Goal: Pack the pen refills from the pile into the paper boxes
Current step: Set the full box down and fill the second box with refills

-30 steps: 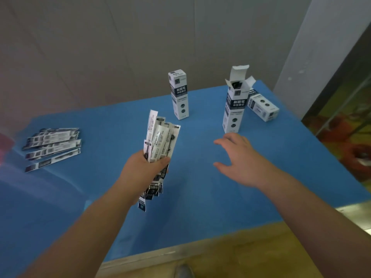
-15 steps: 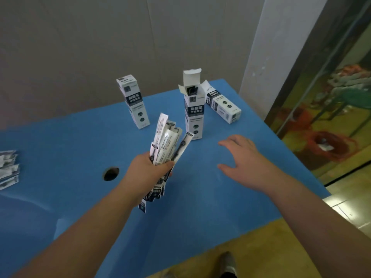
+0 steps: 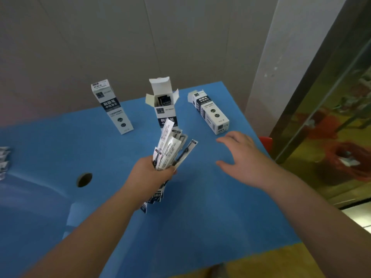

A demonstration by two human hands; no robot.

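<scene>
My left hand [image 3: 152, 173] grips a bundle of wrapped pen refills [image 3: 170, 149], held upright above the blue table [image 3: 200, 217]. Just behind the bundle stands an open paper box [image 3: 163, 101] with its top flaps up and dark refills showing inside. A closed box [image 3: 111, 106] stands to its left. A third box [image 3: 210, 113] lies on its side at the back right. My right hand [image 3: 241, 157] hovers open over the table, fingers spread, just in front of the lying box. The rest of the refill pile [image 3: 4, 161] shows at the far left edge.
A round hole [image 3: 84, 179] is cut in the table left of my left hand. A grey wall runs behind the table. The table's right edge lies close to my right hand, with a red object [image 3: 266, 143] and a glass partition beyond it.
My view has swung right, so the boxes and the pile shifted left in the frame. My left hand has carried the refill bundle closer to the open box. My right hand stays open.
</scene>
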